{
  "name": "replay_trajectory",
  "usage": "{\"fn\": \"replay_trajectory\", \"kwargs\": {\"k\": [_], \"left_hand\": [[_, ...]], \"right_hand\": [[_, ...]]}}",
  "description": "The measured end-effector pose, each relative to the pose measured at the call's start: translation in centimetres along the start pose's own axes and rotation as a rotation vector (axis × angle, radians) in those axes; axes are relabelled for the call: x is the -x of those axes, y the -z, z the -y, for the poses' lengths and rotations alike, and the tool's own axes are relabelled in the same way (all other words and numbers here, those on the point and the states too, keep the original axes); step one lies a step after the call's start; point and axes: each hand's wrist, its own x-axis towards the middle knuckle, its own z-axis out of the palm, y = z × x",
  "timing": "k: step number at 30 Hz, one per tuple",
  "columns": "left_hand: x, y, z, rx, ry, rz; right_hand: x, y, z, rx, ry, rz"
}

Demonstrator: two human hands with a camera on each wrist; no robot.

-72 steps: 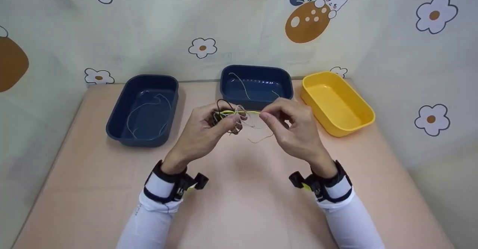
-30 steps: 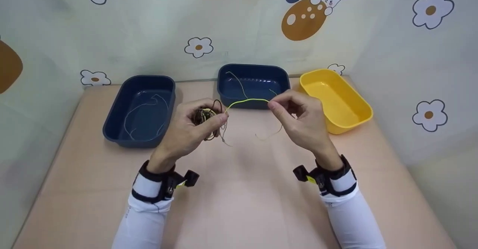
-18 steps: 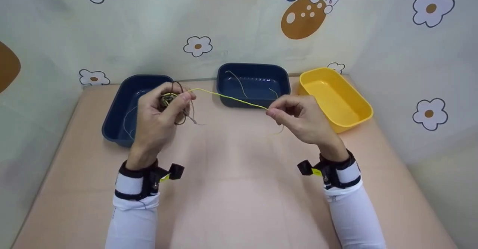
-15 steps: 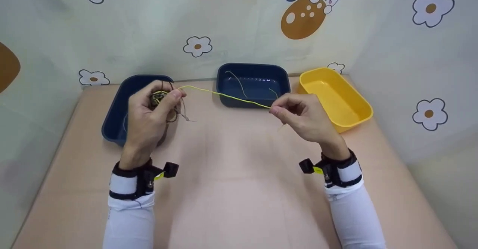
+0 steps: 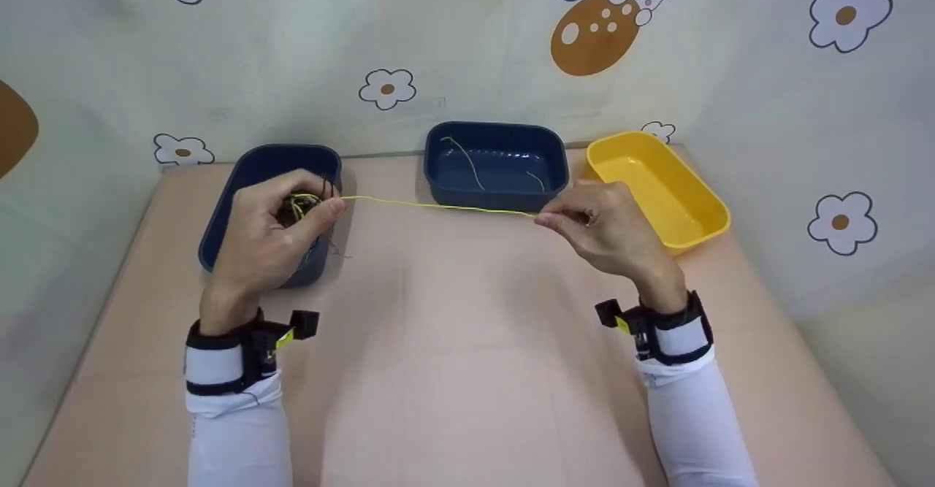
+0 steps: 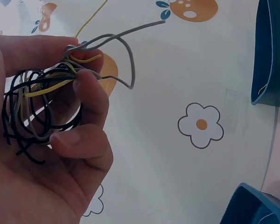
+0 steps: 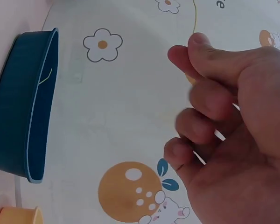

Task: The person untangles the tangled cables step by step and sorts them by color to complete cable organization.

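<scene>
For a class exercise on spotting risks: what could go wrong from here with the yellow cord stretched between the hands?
The tangle in the left hand might tighten if the yellow cord is pulled, since strands loop over one another there. The cord could slip from the right hand, which pinches it only at the fingertips. The grey end sticks out and may snag.

The left hand [image 5: 266, 235] is moving from the table's [image 5: 453, 370] middle toward its left edge, carrying the tangle of strings [image 6: 42, 100] along and covering much of the left blue bin [image 5: 313, 264]. The right hand [image 5: 613, 228] is shifting slightly toward the right edge. Between them, the yellow string [image 5: 438, 206] is showing longer and is becoming almost straight.
</scene>
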Motion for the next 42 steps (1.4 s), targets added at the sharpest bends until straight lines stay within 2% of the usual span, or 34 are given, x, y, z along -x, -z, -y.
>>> {"fn": "replay_trajectory", "kwargs": {"k": [2,7,9,12,16,19,24,28,32,36,42], "left_hand": [[0.1,0.2,0.0,-0.038,0.001,0.062],[0.5,0.5,0.0,-0.081,-0.017,0.281],[0.5,0.4,-0.1,-0.081,-0.016,0.320],[0.4,-0.1,-0.2,-0.048,0.016,0.302],[0.1,-0.9,-0.2,0.037,0.048,0.267],[0.0,-1.5,-0.1,0.087,0.046,0.281],[-0.2,-2.5,-0.3,0.084,0.046,0.316],[-0.5,-3.3,-0.4,0.061,0.073,0.338],[-0.6,-3.7,-0.4,0.063,0.084,0.350],[-0.6,-4.1,-0.3,0.106,0.078,0.331],[-0.9,-4.3,-0.1,0.178,0.070,0.175]], "right_hand": [[-0.1,0.0,-0.1,0.041,-0.008,-0.001],[-0.3,-0.1,-0.5,0.142,-0.024,-0.066],[-0.4,-0.1,-0.6,0.150,-0.040,-0.062],[-0.4,0.0,-0.8,0.107,-0.087,0.020],[-0.3,-0.1,-0.9,-0.016,-0.161,0.220],[-0.4,-0.5,-0.9,-0.129,-0.150,0.339],[-0.8,-1.4,-0.3,-0.291,-0.053,0.408],[-0.8,-1.9,0.4,-0.394,-0.026,0.430],[-0.7,-2.0,0.6,-0.485,-0.023,0.397],[-0.5,-1.7,0.2,-0.486,-0.032,0.285],[-1.0,0.3,-0.5,-0.425,-0.120,0.040]]}}
